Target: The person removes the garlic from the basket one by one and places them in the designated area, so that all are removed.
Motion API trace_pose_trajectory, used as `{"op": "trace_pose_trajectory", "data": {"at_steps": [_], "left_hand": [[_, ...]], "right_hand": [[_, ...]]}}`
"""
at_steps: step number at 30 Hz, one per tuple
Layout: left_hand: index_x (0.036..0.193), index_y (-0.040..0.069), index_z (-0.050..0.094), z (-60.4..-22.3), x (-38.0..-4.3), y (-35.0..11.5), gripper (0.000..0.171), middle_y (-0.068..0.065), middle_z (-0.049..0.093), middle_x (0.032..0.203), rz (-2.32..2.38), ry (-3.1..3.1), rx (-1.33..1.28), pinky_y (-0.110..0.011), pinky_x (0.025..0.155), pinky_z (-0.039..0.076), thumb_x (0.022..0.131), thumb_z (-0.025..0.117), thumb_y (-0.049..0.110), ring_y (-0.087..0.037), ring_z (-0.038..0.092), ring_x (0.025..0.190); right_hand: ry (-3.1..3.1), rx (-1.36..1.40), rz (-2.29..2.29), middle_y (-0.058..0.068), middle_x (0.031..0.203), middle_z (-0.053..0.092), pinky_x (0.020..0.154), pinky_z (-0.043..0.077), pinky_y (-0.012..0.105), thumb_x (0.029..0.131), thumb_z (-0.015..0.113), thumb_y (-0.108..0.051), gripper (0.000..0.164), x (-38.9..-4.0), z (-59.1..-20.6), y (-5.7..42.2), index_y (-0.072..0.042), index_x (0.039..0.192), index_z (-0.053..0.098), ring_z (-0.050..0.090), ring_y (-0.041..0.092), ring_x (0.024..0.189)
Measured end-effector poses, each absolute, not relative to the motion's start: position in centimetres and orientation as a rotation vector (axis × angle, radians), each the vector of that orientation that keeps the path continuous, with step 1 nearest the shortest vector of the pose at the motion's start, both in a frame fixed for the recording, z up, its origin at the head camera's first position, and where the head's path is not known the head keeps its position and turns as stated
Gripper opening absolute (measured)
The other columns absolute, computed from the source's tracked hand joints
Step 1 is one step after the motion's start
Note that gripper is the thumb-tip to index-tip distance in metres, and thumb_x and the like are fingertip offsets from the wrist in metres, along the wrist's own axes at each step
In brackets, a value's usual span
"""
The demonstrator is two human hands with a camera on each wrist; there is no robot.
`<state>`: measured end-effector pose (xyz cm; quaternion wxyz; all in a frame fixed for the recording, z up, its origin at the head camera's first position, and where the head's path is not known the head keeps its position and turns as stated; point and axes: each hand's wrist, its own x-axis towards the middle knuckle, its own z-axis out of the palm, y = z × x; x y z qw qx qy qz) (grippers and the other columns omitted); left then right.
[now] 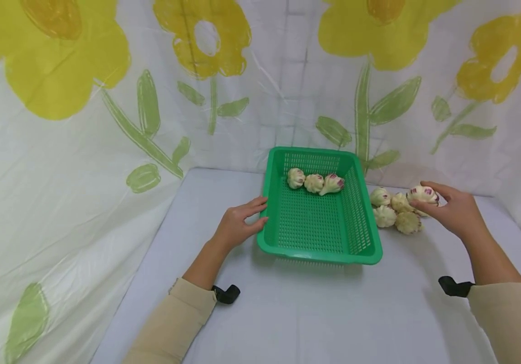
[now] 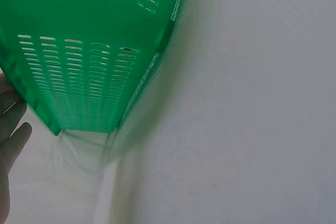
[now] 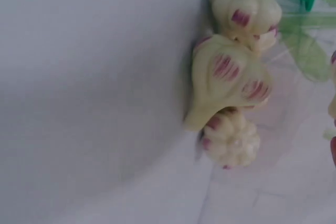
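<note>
Sheet [image 1: 260,116]: white, printed with yellow flowers and green leaves, hanging behind everything and down the left side.
Tabletop [image 1: 333,323]: white, reaching back to the hanging folds.
Basket [image 1: 319,222]: green, perforated, rectangular, set on the tabletop between both hands.
Left sleeve [image 1: 174,323], right sleeve [image 1: 506,318]: beige, coming in from the near edge.
Left hand [image 1: 240,222]: relaxed rather than clenched, fingers extended, touching the basket's left rim, thumb apart from the fingers.
Right hand [image 1: 458,210]: grasping one garlic bulb [image 1: 423,194] between thumb and fingers.
Garlic heap [image 1: 390,210]: bulbs close together on the tabletop, just right of the basket, partly hidden by the right hand; purple-streaked up close in the right wrist view.
Garlic row [image 1: 314,183]: three bulbs inside the basket, side by side toward the far end.
Wrist pieces [image 1: 227,294]: black, one beside each cuff.
Held bulb: cream with purple patches, apart from the heap in the right wrist view.
</note>
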<state>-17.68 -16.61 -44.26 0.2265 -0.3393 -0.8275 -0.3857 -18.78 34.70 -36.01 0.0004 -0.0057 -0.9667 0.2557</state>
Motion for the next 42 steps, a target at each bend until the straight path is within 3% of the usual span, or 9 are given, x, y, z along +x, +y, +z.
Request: {"op": "trace_pose_trajectory", "data": {"at_steps": [19, 42], "left_hand": [[0.119, -0.001, 0.070, -44.5, -17.8, -16.5, 0.038, -0.010, 0.066, 0.129, -1.077, -2.249, -0.929, -0.036, 0.094, 0.055, 0.084, 0.076, 0.013, -0.022, 0.063, 0.120], [0.121, 0.000, 0.070, -44.4, -17.9, -16.5, 0.038, -0.009, 0.066, 0.130, -1.097, -2.266, -0.925, -0.036, 0.095, 0.054, 0.086, 0.074, 0.015, -0.020, 0.061, 0.123]], "right_hand": [[-3.114, -0.240, 0.782, 0.044, 0.143, 0.033, 0.084, 0.040, 0.071, 0.094, 0.052, -0.061, 0.087, -16.6, -40.2, 40.1, -0.003, 0.154, 0.029, 0.034, 0.059, 0.124], [-3.230, -0.299, 0.811, 0.047, 0.143, 0.027, 0.094, 0.034, 0.073, 0.094, 0.048, -0.064, 0.094, -16.7, -42.3, 41.1, 0.006, 0.152, 0.021, 0.028, 0.065, 0.127]]}}
